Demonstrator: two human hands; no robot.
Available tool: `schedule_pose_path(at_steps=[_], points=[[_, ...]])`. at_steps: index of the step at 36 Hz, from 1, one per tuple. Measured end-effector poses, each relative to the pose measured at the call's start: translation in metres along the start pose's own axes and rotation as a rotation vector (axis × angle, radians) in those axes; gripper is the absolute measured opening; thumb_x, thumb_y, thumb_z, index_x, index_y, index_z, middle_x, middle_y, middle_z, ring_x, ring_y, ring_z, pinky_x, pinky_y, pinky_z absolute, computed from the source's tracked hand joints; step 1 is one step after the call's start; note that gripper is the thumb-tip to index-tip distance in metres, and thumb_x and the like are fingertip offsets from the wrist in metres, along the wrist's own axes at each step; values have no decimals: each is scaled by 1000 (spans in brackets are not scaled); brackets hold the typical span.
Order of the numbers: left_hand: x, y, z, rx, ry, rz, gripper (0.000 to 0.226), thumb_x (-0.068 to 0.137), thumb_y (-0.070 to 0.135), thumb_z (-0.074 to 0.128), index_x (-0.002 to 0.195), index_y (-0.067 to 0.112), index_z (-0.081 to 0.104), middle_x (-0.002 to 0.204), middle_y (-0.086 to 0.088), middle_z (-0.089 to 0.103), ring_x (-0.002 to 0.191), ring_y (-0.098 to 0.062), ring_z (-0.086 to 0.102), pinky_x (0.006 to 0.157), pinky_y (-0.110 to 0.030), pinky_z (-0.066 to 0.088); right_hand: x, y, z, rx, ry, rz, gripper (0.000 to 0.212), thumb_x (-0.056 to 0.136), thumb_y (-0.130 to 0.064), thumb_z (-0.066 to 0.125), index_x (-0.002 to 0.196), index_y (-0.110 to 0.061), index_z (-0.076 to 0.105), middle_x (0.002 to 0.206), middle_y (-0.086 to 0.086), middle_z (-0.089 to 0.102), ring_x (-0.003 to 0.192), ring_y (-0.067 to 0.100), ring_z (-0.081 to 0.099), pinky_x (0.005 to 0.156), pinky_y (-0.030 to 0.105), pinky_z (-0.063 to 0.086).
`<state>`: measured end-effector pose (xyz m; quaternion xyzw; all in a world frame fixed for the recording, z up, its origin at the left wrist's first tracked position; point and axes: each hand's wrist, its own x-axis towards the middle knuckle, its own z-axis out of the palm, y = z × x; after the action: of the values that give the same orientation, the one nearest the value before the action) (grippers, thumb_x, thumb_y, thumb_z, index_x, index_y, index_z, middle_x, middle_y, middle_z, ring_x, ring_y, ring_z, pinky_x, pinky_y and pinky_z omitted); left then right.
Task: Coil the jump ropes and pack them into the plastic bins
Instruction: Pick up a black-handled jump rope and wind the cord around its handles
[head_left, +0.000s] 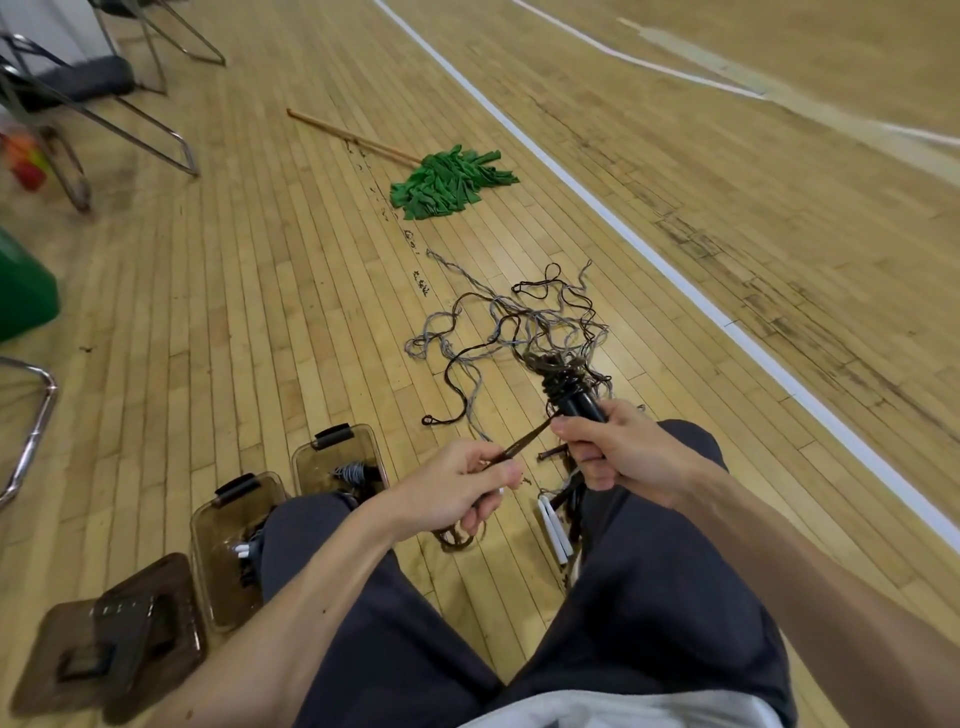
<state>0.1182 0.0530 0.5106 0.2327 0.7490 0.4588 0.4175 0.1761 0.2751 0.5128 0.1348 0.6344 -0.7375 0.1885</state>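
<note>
Right of the plastic bins (208, 571), our right hand (618, 452) gripped black handles (584, 405) wound with dark cord (561, 382); our left hand (457, 486), nearer the bins, pinched the taut strand (524, 441).

A green mop (451, 183) lies on the wooden floor (249, 291) — folding chairs (104, 119) stand far left.

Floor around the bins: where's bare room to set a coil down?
Bare boards between the bins and the mop, and right of the rope tangle up to the white line. Crowded: the tangle itself and around the white handles.
</note>
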Motion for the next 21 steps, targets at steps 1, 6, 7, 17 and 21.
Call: schedule_pose_path(at_steps=[1,6,7,17,21], points=[[-1,0,-1,13,-3,-9,29,105,29,50,100,3,63,57,-1,54,47,-14,48,56,-29,46,1,2,-3,2,5,12,24,101,-12,59,86,-15,40,63,0,31,47,11,30,42,21,29],[-11,-2,-9,66,-43,-111,36,106,35,46,99,4,61,59,-2,58,49,-15,52,54,-28,47,6,4,-33,106,124,51,21,101,-9,57,86,-13,42,62,-2,31,46,10,29,41,20,29],[-14,-1,-9,90,-49,-117,37,106,36,45,98,4,60,59,-2,58,48,-16,52,53,-29,46,7,5,-38,107,141,59,21,101,-9,57,85,-13,43,61,-3,32,46,10,29,41,21,29],[-23,44,-12,479,13,11,39,105,39,45,85,11,63,48,14,54,42,-1,43,47,-17,37,17,28,-38,-194,57,133,19,99,-6,60,92,-9,43,60,0,38,49,14,35,45,26,33],[-20,60,-12,610,-11,72,43,103,40,49,78,9,64,44,17,48,42,-5,35,46,-21,30,23,28,-27,-251,24,184,20,98,-8,62,94,-10,42,60,-2,41,48,13,36,43,25,36]])
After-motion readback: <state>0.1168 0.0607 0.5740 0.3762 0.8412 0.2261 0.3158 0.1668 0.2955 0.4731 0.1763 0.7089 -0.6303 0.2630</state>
